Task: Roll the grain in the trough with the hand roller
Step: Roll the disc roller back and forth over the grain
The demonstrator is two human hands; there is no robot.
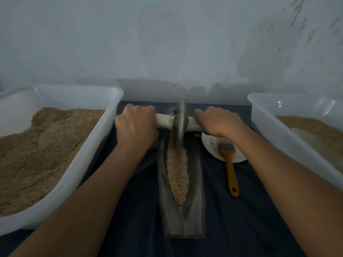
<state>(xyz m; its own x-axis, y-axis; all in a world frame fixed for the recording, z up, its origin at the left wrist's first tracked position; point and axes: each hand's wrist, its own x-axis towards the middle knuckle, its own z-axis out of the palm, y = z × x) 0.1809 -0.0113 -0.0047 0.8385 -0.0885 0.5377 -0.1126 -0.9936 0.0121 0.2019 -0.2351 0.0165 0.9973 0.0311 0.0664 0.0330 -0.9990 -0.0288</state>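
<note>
Grey metal disc of the roller (180, 123) stands in the far end of the trough (182, 216), on the grain (177, 171). Your left hand (136, 125) and right hand (218, 121) each curl tight around a handle end. Fingertips are hidden underneath; the disc's lower edge blurs.

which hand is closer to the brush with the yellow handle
Right. The right hand grips the roller's axle just above the brush, almost over its bristles. The left hand grips the other end, across the trough.
</note>
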